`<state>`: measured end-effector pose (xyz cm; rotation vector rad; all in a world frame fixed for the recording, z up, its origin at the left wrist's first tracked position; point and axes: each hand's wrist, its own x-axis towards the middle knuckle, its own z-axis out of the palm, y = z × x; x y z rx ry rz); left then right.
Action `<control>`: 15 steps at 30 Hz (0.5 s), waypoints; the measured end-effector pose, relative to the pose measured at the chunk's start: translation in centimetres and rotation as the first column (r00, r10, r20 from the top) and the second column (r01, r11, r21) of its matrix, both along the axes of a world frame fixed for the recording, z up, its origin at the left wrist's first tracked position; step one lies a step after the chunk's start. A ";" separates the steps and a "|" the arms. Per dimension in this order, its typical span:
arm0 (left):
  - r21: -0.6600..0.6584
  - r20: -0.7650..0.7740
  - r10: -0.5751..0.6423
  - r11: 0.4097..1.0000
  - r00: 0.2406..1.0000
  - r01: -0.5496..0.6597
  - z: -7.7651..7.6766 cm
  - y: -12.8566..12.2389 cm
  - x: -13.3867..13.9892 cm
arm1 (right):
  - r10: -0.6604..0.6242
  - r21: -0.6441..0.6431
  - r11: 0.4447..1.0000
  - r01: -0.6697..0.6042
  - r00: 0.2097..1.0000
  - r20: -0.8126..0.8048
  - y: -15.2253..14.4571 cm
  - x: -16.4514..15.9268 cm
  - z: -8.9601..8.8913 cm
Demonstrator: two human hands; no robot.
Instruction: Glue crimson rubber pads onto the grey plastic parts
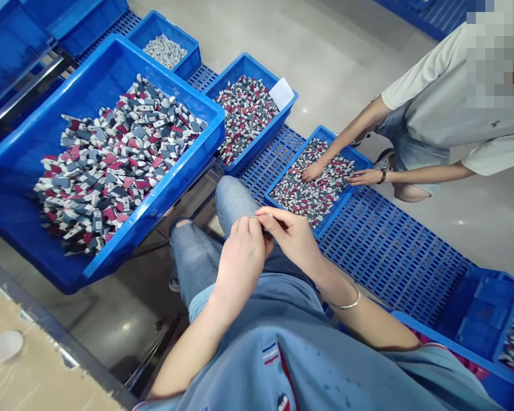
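Note:
My left hand (245, 251) and my right hand (294, 237) meet in front of my lap, fingers pinched together. Between their fingertips is a small plastic part (266, 232), mostly hidden, with only a dark bit showing. A large blue bin (154, 220) stands tilted on my left, heaped with white, grey and dark red plastic parts (107, 171). Just beyond my hands, a shallow blue crate (325, 228) holds more such parts.
A co-worker's hands (314, 170) reach into the shallow crate. Another blue crate (240, 165) of parts carries a white card (281, 93). Behind it sits a crate of light grey pieces (165, 51). Blue slatted platform (389, 245) runs beneath; a worn tabletop (25, 365) is at lower left.

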<state>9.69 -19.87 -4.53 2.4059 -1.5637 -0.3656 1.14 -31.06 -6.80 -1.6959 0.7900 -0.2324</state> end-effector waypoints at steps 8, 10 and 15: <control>0.010 -0.135 -0.052 0.999 0.989 0.053 -0.1 0.4 2.3 | 0.125 0.228 0.967 -0.113 0.991 -0.038 -0.6 0.5 -1.5; -0.042 -0.156 -0.143 0.990 0.977 0.138 -0.4 0.3 4.2 | 0.086 0.230 0.971 -0.069 0.994 -0.064 -2.2 -0.3 -2.1; -0.074 -0.300 -0.403 0.913 0.865 0.400 -4.2 -1.8 8.6 | -0.529 -0.050 0.846 0.531 0.823 -0.210 -8.1 -11.2 -0.4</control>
